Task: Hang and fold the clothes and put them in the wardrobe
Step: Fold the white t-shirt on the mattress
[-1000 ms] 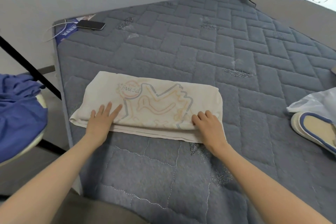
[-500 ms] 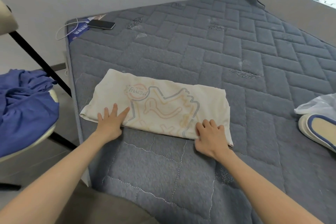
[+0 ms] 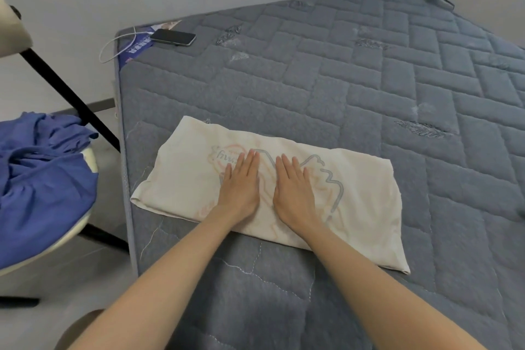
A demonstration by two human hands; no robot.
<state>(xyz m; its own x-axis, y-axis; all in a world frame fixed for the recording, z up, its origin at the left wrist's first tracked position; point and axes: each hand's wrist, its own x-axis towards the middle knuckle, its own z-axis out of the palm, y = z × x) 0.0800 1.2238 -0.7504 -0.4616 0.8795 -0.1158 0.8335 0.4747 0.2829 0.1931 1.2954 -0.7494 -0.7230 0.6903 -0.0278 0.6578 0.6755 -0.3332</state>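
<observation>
Left hand [image 3: 240, 190], right hand [image 3: 294, 193] on illegibly-lettered shirt [image 3: 181, 179]

cream printed shirt [image 3: 366, 202] | grey quilted mattress [image 3: 326, 79] | blue garment [image 3: 37, 179]

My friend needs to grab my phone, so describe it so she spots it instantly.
Find the grey quilted mattress and go to its far left corner, by the wall. The black smartphone lies flat there beside a blue label and a looping white cable. Unlike the cream garment nearer, it is small, dark and glossy.
</observation>
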